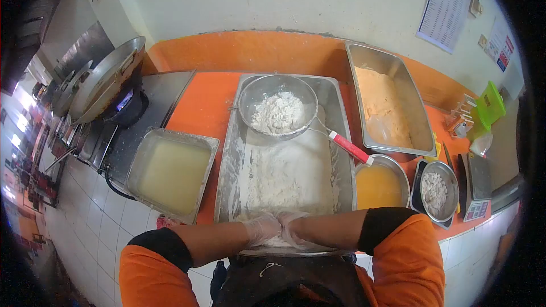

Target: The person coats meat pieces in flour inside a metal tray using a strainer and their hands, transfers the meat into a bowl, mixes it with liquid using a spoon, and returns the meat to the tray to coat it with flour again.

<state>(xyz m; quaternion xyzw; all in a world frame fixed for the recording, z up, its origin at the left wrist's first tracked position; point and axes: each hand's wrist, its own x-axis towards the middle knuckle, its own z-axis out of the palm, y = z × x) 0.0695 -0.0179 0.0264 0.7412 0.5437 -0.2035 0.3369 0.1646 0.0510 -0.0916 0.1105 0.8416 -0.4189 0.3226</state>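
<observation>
Holds left hand (261, 230) and right hand (294, 231) together at the white powder (284, 177), at six o'clock in the metal tray (227, 190), opposite the strainer (245, 109) at twelve, with the fingers' opening and grip impossible to tell.

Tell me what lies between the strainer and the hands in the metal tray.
In the head view, only loose white powder in the metal tray lies between the strainer and the left hand and right hand.
</observation>
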